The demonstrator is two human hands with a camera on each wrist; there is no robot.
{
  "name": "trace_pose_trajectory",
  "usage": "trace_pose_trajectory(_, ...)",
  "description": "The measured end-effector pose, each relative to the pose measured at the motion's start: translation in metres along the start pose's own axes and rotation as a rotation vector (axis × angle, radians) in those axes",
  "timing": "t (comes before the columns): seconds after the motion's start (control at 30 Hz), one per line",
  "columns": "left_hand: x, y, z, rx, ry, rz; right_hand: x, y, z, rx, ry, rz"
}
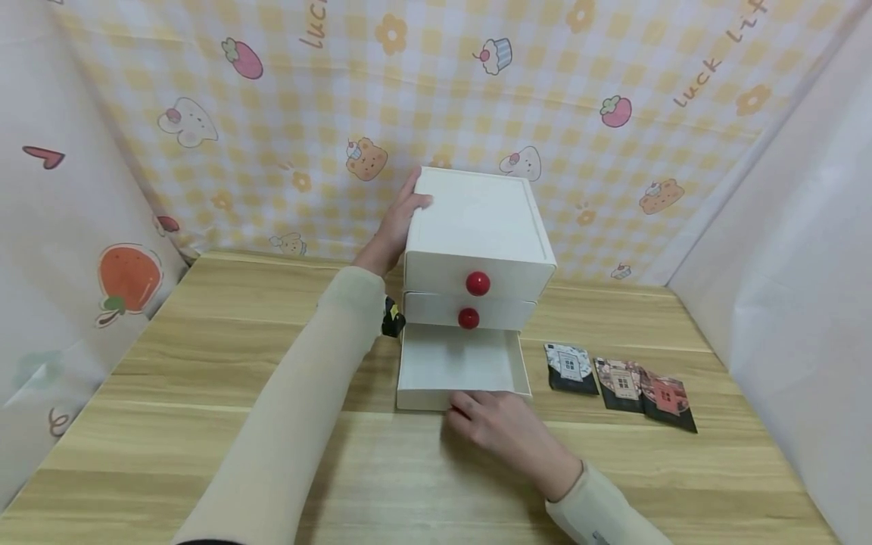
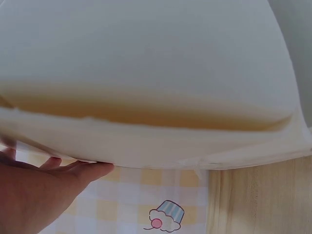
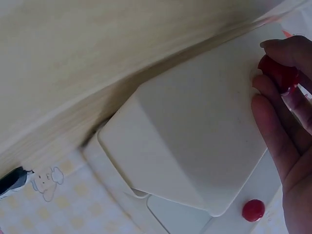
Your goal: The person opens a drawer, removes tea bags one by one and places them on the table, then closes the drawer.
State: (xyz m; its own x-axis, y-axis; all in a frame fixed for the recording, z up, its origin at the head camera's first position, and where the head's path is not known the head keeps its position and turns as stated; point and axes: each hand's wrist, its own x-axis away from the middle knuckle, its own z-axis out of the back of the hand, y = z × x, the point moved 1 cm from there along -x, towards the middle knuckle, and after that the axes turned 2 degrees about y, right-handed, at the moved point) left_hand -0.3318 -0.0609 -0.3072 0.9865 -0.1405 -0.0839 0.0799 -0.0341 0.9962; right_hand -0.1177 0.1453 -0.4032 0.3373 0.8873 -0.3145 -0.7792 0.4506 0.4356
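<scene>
A white drawer cabinet with red knobs stands on the wooden table, its bottom drawer pulled out and bare inside. With thumb and fingers, my right hand pinches the drawer's red knob, which is hidden in the head view. My left hand rests against the cabinet's rear left side, fingers extended and thumb over the top edge. In the left wrist view, that hand shows along the cabinet's edge. Both upper drawers are closed; their knobs are the upper knob and the middle knob.
Right of the cabinet lie several flat printed packets: a white and black packet, a brownish packet and a red and black packet overlapping it. A checked cloth with cartoon prints hangs behind the table.
</scene>
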Motion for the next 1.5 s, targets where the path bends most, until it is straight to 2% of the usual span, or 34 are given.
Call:
trace_pose_trajectory(0.33, 0.000, 0.000, 0.000, -0.012, 0.001, 0.006, -0.012, 0.014, -0.011, 0.005, 0.050, -0.026)
trace_pose_trajectory(0.63, 0.001, 0.002, 0.000, -0.013, 0.005, 0.010, -0.021, 0.027, -0.023, -0.001, -0.019, -0.083)
trace_pose_trajectory(1.0, 0.000, 0.001, 0.000, -0.020, 0.004, 0.009, -0.029, 0.046, -0.038, -0.029, -0.043, -0.163)
trace_pose_trajectory(1.5, 0.000, 0.000, 0.001, -0.020, -0.004, 0.011, -0.027, 0.059, -0.056, -0.045, 0.047, -0.135)
